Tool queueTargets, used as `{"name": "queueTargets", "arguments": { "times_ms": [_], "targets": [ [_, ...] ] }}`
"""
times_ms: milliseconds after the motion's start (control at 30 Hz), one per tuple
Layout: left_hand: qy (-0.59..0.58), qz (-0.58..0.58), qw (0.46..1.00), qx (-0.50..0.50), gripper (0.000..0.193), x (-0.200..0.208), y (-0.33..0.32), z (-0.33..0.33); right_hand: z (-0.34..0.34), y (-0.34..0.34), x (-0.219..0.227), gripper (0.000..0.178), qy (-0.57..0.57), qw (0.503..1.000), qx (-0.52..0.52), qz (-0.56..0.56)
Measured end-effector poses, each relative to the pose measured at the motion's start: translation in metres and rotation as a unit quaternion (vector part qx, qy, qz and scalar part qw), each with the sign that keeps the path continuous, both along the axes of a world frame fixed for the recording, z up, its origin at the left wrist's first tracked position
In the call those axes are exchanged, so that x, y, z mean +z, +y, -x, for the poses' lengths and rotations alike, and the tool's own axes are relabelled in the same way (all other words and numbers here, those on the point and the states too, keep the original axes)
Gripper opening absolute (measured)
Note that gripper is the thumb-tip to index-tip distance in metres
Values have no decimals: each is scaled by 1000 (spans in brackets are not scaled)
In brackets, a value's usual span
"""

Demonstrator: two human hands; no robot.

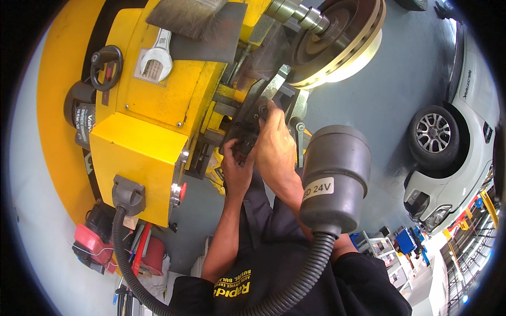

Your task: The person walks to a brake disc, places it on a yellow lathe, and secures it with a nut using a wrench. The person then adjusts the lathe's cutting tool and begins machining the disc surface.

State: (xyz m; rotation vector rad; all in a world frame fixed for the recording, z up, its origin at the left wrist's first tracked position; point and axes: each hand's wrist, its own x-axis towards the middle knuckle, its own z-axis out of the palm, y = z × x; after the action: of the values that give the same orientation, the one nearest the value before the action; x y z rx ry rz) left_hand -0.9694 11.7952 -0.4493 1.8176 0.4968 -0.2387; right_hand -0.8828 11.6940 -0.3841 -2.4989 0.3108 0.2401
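Observation:
A brake disc (337, 39) sits on the steel spindle (305, 17) of a yellow lathe (158, 100). Below it is a dark cutting-tool holder (244, 124), with a flat steel arm (276, 80) reaching up toward the disc's edge. My left hand (237, 171) is closed round the lower end of the holder, thumb and fingers on either side. Higher up, my right hand (276, 145) grips the holder's right side, fingertips near a round black knob (263, 110). My palms hide part of the holder. Whether the arm touches the disc I cannot tell.
A black lamp (337, 174) on a flexible conduit stands close to my right forearm. On the lathe lie a wrench (157, 60) and a brush (187, 17). A handwheel (107, 67) and red button (182, 192) are at left; a crank handle (300, 129) is beside my right hand. A white vehicle (474, 121) stands right.

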Motion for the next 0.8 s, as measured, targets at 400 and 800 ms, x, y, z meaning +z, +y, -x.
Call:
{"name": "queueTargets", "arguments": {
  "times_ms": [400,800],
  "targets": [
    [5,8,1000,21,29,2,-6,2,0,1,-2,43,23,999,-16,-20],
    [138,4,989,-49,35,-6,13,1,0,-2,-5,43,40,998,-17,-37]
  ]
}}
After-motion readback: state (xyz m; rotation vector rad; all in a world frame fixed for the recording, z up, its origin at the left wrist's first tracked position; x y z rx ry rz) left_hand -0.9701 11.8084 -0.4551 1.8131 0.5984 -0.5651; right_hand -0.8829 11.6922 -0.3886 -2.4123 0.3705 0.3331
